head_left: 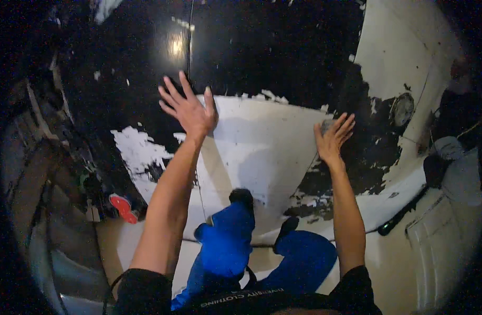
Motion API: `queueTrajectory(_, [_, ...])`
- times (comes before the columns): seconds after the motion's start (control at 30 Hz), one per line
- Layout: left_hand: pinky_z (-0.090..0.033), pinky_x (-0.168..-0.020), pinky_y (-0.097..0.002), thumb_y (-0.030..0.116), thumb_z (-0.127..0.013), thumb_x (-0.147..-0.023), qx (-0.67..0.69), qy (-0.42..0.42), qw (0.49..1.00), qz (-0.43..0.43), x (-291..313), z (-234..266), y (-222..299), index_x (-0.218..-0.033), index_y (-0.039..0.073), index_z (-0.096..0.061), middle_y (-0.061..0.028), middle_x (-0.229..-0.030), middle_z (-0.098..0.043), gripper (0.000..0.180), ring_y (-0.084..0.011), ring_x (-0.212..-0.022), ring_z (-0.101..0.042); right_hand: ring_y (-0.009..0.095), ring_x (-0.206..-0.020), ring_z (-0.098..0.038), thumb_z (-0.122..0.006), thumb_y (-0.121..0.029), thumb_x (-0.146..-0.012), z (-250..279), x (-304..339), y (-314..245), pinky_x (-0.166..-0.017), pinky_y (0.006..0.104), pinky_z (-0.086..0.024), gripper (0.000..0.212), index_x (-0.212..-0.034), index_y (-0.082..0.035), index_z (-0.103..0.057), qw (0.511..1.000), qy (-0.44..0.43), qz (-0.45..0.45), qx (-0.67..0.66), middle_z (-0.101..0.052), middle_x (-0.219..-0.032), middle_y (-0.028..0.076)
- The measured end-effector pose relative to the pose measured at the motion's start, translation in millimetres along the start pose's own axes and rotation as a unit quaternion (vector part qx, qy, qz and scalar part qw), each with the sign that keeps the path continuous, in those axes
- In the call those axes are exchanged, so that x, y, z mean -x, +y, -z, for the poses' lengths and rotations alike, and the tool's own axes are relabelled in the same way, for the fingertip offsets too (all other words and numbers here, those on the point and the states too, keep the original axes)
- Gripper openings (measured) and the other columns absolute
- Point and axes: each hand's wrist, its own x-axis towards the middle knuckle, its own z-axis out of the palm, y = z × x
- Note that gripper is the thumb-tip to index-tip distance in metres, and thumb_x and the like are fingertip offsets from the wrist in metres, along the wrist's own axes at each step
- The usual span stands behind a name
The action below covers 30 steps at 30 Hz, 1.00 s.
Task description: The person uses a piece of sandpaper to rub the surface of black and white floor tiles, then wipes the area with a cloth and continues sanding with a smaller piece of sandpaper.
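A broad white vehicle body (267, 142), apparently a car, lies in front of me under a torn black coating (272, 47). My left hand (195, 111) is open, fingers spread, at the edge between the black and a bared white stretch. Nothing shows in its grasp. Further right, my right hand (334, 137) is open too, its thumb apart from the fingers, over ragged black and white. A small grey patch (327, 125) shows beside its thumb; I cannot tell what it is. How firmly either palm presses cannot be seen.
My blue-trousered legs (228, 244) and dark shoes are below, close to the white body. A round lamp-like fitting (402, 109) is at the right. A red object (124, 208) lies at the left. Pale floor (377, 273) runs along the front, with dim clutter at both sides.
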Motion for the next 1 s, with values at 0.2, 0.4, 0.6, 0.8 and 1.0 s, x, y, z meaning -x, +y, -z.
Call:
queueTrajectory(0.2, [-0.003, -0.116, -0.0695, 0.056, -0.045, -0.098, 0.014, -0.015, 1.000, 0.013, -1, 8, -2, -0.160, 0.010, -0.023, -0.0259, -0.166, -0.009, 0.081, -0.0507, -0.151, -0.004, 0.053, -0.152, 0.004, -0.063, -0.057, -0.092, 9, -8, -11, -0.117, 0.0710, -0.001, 0.110, -0.159, 0.004, 0.000, 0.999, 0.045, 0.018, 0.003, 0.009, -0.165, 0.029])
queueTrajectory(0.4, [-0.003, -0.117, -0.0685, 0.059, -0.044, -0.097, -0.010, -0.032, 0.999, 0.009, -12, 10, 0, -0.161, 0.010, -0.022, -0.0258, -0.166, -0.010, 0.084, -0.0502, -0.152, -0.005, 0.046, -0.154, -0.008, -0.050, -0.067, -0.094, 43, -123, -131, -0.121, 0.0642, -0.006, 0.100, -0.158, 0.004, -0.019, 0.989, 0.142, 0.046, -0.016, -0.010, -0.167, 0.024])
queueTrajectory(0.6, [-0.002, -0.116, -0.0694, 0.052, -0.049, -0.095, 0.011, -0.042, 0.999, 0.004, -13, 11, -5, -0.161, 0.007, -0.022, -0.0306, -0.164, -0.009, 0.084, -0.0544, -0.150, -0.003, 0.045, -0.154, -0.008, -0.045, -0.069, -0.095, 93, -289, -200, -0.121, 0.0642, -0.003, 0.100, -0.157, 0.006, -0.020, 0.958, 0.220, 0.186, 0.003, -0.012, -0.167, 0.024])
queueTrajectory(0.8, [-0.005, -0.115, -0.0713, 0.049, -0.055, -0.093, 0.009, -0.079, 0.997, 0.005, -6, 17, 0, -0.159, 0.005, -0.026, -0.0318, -0.164, -0.010, 0.084, -0.0560, -0.149, -0.005, 0.044, -0.155, -0.004, -0.033, -0.072, -0.097, 109, -344, -247, -0.121, 0.0647, 0.000, 0.100, -0.158, 0.006, -0.018, 0.938, 0.224, 0.264, 0.036, -0.008, -0.168, 0.021])
queueTrajectory(1.0, [-0.005, -0.117, -0.0698, 0.049, -0.055, -0.094, 0.004, -0.043, 0.999, 0.016, -2, 23, -3, -0.159, 0.008, -0.026, -0.0296, -0.165, -0.012, 0.083, -0.0545, -0.151, -0.006, 0.036, -0.156, -0.009, -0.037, -0.067, -0.099, 94, -288, -274, -0.123, 0.0607, -0.004, 0.091, -0.160, -0.001, -0.022, 0.912, 0.149, 0.381, 0.045, -0.013, -0.170, 0.012])
